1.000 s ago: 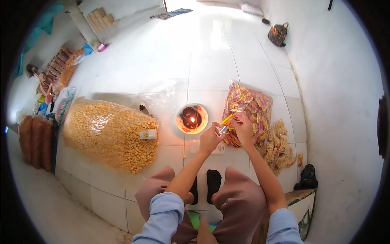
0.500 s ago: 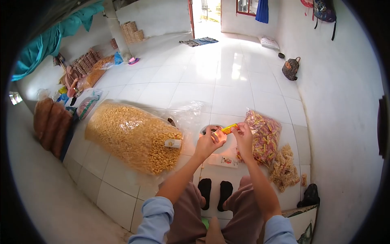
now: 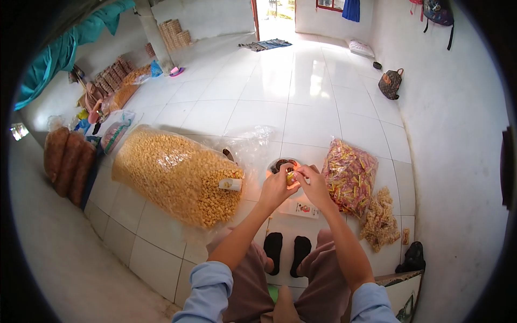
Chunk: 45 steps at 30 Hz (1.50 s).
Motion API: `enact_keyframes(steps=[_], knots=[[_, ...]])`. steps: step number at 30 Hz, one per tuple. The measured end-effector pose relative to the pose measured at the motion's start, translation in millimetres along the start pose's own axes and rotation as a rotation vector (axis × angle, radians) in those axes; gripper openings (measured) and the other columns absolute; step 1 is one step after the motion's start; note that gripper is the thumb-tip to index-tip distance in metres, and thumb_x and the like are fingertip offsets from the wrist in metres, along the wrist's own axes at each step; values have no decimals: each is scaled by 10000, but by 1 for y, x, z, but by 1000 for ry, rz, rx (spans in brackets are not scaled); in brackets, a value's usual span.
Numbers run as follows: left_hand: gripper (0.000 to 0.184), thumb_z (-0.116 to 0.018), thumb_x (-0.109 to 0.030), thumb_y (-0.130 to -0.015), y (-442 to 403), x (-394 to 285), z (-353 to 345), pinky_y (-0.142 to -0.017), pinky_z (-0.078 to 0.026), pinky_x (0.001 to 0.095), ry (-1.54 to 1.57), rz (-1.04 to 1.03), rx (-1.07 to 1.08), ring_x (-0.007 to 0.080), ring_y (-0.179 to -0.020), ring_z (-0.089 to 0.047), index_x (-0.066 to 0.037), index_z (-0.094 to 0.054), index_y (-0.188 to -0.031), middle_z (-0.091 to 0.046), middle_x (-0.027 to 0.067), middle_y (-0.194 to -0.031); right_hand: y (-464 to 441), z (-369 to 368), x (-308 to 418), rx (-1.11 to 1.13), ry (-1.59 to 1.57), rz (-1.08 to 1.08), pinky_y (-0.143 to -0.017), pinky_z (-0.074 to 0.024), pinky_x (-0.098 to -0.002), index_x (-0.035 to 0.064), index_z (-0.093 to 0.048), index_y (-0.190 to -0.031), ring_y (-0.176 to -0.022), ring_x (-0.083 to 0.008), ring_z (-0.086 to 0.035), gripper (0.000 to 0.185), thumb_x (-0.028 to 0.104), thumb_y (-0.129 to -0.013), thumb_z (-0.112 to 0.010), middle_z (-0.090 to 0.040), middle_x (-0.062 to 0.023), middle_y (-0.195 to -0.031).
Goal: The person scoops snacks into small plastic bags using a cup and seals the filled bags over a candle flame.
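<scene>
- Left grip (image 3: pixel 274 188) and right grip (image 3: pixel 314 189): fingertips nearly meeting, both closed on a small yellow packet (image 3: pixel 291 178); the fingers hide much of it.
- The packet is above the near side of a round bowl (image 3: pixel 270 173) with dark contents; the hands block part of the bowl, and an orange glow shows around them.
- White box (image 3: pixel 307 208) on the floor (image 3: pixel 258 114), just on the near side of the bowl.
- To the right, a clear bag of red and yellow packets (image 3: pixel 350 177), then a pile of filled packets (image 3: pixel 380 222).
- To the left, crumpled clear plastic (image 3: pixel 254 141) and a big open bag of yellow snacks (image 3: pixel 161 164), a white scoop (image 3: pixel 230 184) lying at its mouth.
- Two feet in black socks (image 3: pixel 273 248) on the floor below.
- Another person (image 3: pixel 92 102) far left.
</scene>
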<state>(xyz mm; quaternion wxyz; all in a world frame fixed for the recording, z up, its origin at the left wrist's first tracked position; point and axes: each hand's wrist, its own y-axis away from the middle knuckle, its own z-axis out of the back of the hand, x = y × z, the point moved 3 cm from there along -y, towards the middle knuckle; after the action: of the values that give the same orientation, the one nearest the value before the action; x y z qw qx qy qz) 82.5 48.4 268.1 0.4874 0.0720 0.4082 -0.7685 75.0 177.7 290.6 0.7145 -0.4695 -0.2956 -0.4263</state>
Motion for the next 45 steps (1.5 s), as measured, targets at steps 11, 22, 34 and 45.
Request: enact_keyframes(steps=[11, 22, 34, 45], knots=[[453, -668, -234, -680, -3, 2, 13, -581, -457, 347, 117, 165, 48, 262, -611, -595, -94, -423, -1035, -594, 78, -657, -5, -7, 9, 98, 211, 295, -770, -406, -309, 34, -623, -877, -790, -208, -528, 130, 113, -785, -577, -603, -67, -820], [614, -737, -203, -605, 35, 36, 60, -523, -454, 304, -171, 37, 42, 206, -602, -593, -89, -393, -1101, -582, 33, -687, -17, -62, 11, 234, -63, -27, -612, -472, -273, -7, -542, -869, -679, -152, -613, 98, 78, -825, -521, -612, -88, -767], [407, -659, -156, -660, 92, 157, 67, -544, -457, 330, -109, 413, 322, 224, -646, -587, -73, -449, -998, -572, 50, -679, -38, -171, -45, 725, -262, -208, -632, -466, -228, -8, -549, -1013, -676, -169, -640, 211, 10, -810, -491, -625, -94, -895], [441, -689, -188, -645, 214, 248, 7, -553, -467, 319, -43, 814, 11, 201, -634, -581, -72, -456, -1001, -566, 39, -699, -18, -316, -141, 1078, -359, -377, -559, -485, -262, -17, -581, -983, -634, -182, -638, 255, -64, -756, -475, -625, -128, -824]])
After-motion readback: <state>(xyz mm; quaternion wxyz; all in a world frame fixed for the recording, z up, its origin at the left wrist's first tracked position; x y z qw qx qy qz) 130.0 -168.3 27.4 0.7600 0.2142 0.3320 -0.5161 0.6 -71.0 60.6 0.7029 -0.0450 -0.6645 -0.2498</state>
